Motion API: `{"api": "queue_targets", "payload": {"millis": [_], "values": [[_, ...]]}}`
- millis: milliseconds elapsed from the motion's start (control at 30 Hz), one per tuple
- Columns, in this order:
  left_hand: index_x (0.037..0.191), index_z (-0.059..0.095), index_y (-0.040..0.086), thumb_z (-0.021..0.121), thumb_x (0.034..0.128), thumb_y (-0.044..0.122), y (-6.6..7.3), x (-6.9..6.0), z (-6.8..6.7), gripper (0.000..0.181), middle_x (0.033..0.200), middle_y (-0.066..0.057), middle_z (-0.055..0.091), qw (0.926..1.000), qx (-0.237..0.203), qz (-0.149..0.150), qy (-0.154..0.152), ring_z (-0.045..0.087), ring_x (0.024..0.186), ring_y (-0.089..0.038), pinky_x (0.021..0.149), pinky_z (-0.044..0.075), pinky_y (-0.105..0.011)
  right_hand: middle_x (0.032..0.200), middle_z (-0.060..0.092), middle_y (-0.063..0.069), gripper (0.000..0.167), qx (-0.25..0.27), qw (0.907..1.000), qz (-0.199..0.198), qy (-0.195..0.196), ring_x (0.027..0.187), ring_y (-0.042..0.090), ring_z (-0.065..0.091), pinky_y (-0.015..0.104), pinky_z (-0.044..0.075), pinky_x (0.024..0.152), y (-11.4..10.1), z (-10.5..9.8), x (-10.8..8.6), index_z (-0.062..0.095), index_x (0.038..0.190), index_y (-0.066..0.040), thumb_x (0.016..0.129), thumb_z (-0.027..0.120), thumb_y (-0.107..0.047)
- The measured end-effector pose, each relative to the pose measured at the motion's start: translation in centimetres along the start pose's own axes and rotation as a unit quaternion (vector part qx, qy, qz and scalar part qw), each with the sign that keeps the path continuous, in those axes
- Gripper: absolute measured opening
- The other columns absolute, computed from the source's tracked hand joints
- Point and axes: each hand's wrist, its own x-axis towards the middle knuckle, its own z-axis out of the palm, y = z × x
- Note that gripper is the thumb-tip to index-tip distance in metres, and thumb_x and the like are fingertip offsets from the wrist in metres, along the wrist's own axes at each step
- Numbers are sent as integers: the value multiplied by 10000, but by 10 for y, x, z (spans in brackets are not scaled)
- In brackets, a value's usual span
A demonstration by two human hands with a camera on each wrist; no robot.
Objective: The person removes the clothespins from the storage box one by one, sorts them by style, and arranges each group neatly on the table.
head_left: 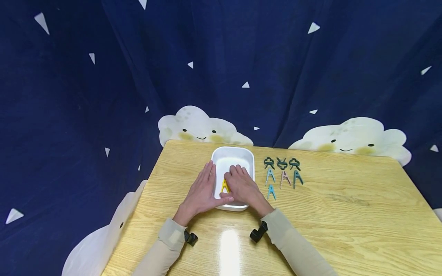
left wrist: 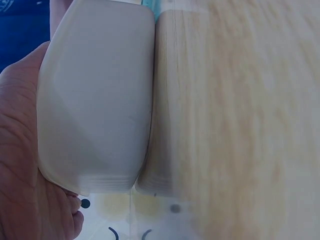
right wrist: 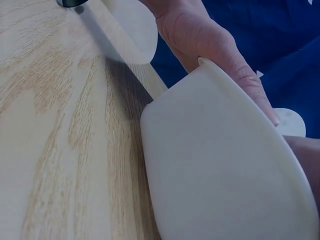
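A white plastic tray (head_left: 233, 151) stands on the table in the head view. Inside it, a yellow clothespin (head_left: 225, 186) shows beside the curled fingers of my right hand (head_left: 243, 187), which appears to pinch it; the fingertips are partly hidden. My left hand (head_left: 202, 191) rests along the tray's left rim, fingers straight and thumb stretched across the near end. In the left wrist view the tray's outer wall (left wrist: 95, 100) lies beside the left palm (left wrist: 17, 130). The right wrist view shows the opposite wall (right wrist: 220, 160) and the left hand (right wrist: 200, 40) at the rim.
Right of the tray lie dark green clips (head_left: 282, 164) in a row. Below them are blue clothespins (head_left: 270, 176), a pink clothespin (head_left: 284, 178) and a dark green clothespin (head_left: 297, 179). The wooden table (head_left: 345, 214) meets a dark blue curtain (head_left: 221, 76) behind.
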Motion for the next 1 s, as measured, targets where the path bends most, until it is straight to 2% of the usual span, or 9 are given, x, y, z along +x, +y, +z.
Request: {"api": "queue_targets", "payload": {"millis": [300,567,1000], "values": [[1649,77,-41,472,810,942,-1,1,-1,1351,1742,-218,23,9999,-3,51,111,-42,1615,-255,1305,118,-427,1057,525,38,639,455,9985,89,306,989,245,413,389,386,902,1,-4,0,711,1210,-102,807,790,-591],[1655,62,-26,448,801,959,0,1,2,1359,1745,-205,10,10000,-7,14,76,-53,1616,-242,1304,130,-436,1049,533,22,626,708,9962,281,432,976,235,409,376,369,875,4,-11,-5,721,1191,-113,764,817,-560],[1651,94,-38,453,794,962,1,1,2,1366,1744,-205,38,9999,76,-12,87,-13,1621,-259,1303,147,-426,1015,548,34,615,911,9922,596,602,938,241,411,352,360,792,21,-36,-30,715,1150,-109,722,819,-538]]}}
